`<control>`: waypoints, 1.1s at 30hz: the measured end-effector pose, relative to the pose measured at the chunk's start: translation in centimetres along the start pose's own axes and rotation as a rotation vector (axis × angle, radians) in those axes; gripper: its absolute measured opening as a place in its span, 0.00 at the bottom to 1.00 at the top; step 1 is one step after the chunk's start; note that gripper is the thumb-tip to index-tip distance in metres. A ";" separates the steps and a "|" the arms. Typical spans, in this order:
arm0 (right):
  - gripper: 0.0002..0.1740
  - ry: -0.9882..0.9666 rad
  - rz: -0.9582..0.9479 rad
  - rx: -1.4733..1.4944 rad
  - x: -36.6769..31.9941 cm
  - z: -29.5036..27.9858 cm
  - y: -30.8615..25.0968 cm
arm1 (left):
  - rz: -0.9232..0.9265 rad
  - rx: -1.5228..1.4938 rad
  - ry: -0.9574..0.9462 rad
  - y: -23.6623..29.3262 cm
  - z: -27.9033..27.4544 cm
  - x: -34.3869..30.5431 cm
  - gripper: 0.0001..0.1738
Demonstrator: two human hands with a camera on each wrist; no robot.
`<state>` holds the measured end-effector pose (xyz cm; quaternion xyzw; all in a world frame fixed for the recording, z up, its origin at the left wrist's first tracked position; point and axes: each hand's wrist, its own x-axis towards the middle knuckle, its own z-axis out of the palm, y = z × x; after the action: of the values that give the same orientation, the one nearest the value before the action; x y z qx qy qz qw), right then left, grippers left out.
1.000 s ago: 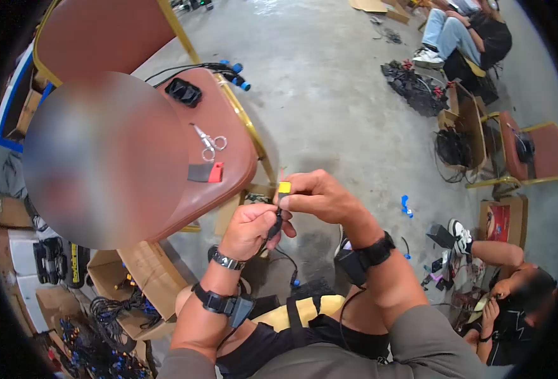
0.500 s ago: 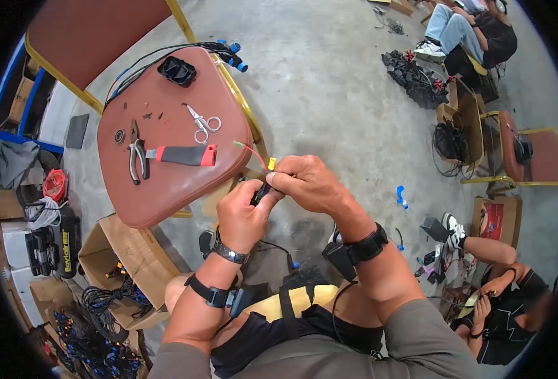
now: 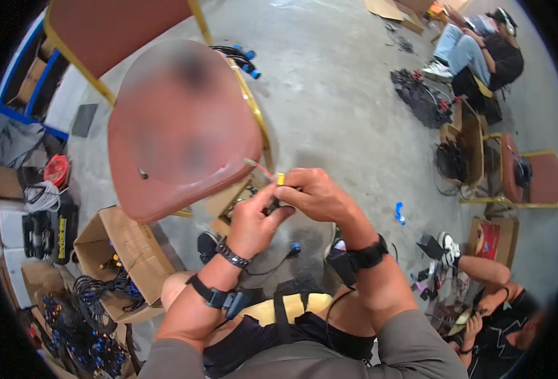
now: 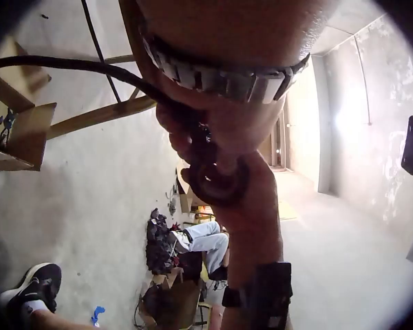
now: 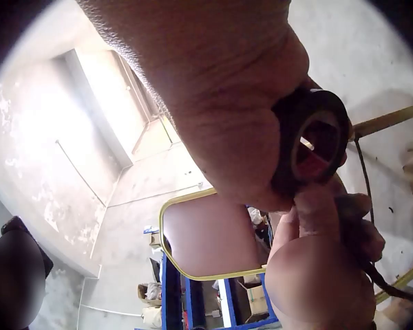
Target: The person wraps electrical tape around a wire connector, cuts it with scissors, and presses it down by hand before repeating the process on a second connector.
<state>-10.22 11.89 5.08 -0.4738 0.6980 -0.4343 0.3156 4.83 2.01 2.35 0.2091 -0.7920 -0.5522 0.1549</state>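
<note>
My left hand [image 3: 253,222] is wrapped around a black cable [image 4: 69,63], which runs into the fist in the left wrist view. Close against it, my right hand [image 3: 317,194] pinches a small yellow-ended piece [image 3: 281,179] between thumb and curled index finger. From between the fingertips a thin red wire [image 3: 263,168] with a pale greenish end sticks out toward the chair. A black ring-shaped part [image 5: 283,148] with a hollow middle shows inside my right hand in the right wrist view; what it belongs to is hidden by the fingers.
Ahead stands a chair with a reddish-brown seat [image 3: 156,205], its middle blurred. An open cardboard box [image 3: 143,252] of cables is at lower left, beside a heap of cables [image 3: 80,341]. A seated person [image 3: 503,60] is at far right, another person [image 3: 503,335] at lower right.
The left hand has turned over from palm-up to back-up, and the black piece in it has become mostly covered. The red wire has come into clear view, pointing left. The head view has shifted slightly.
</note>
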 end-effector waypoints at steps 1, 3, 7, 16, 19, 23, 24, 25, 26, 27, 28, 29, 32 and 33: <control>0.17 -0.006 0.052 -0.016 0.0 -0.2 -0.5 | -0.027 -0.052 -0.008 0.2 -0.1 0.0 0.29; 0.16 -0.022 0.085 -0.033 0.1 -0.3 -0.9 | -0.020 -0.078 -0.056 0.4 -0.8 0.0 0.30; 0.15 -0.007 0.158 0.038 0.6 0.0 -1.7 | -0.029 -0.142 -0.023 0.6 -1.5 -0.4 0.29; 0.14 -0.117 0.152 0.463 1.5 2.9 -3.7 | 0.012 -0.257 0.349 0.6 -4.4 -2.5 0.16; 0.15 -0.136 0.072 0.608 2.0 4.5 -4.1 | 0.030 -0.239 0.360 0.7 -6.2 -3.0 0.14; 0.16 -0.193 0.050 0.627 2.7 5.1 -4.6 | -0.025 -0.185 0.350 0.8 -8.0 -3.8 0.11; 0.16 -0.200 0.043 0.612 2.9 5.1 -4.8 | -0.014 -0.193 0.362 0.7 -8.3 -3.7 0.11; 0.17 -0.204 0.051 0.573 3.2 5.1 -4.9 | -0.041 -0.182 0.356 0.6 -8.6 -3.7 0.11; 0.18 -0.206 0.070 0.537 3.0 5.2 -5.0 | -0.076 -0.174 0.343 0.5 -8.7 -4.0 0.11; 0.18 -0.206 0.063 0.514 2.7 5.3 -5.3 | -0.060 -0.188 0.351 0.1 -8.5 -4.2 0.11; 0.18 -0.190 0.090 0.472 2.7 5.2 -5.6 | -0.072 -0.242 0.349 -0.5 -8.3 -4.1 0.12; 0.19 -0.175 0.119 0.433 2.7 5.3 -5.8 | -0.089 -0.295 0.345 -0.8 -8.2 -4.0 0.12; 0.19 -0.163 0.077 0.368 3.3 5.8 -5.7 | -0.085 -0.288 0.321 -0.5 -9.1 -3.5 0.12; 0.18 -0.137 0.002 0.341 3.6 6.0 -5.5 | -0.077 -0.256 0.321 -0.5 -9.2 -3.4 0.12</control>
<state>-4.22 5.69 7.44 -0.4413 0.5914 -0.5129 0.4387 12.28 -3.90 4.97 0.3030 -0.6721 -0.6134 0.2831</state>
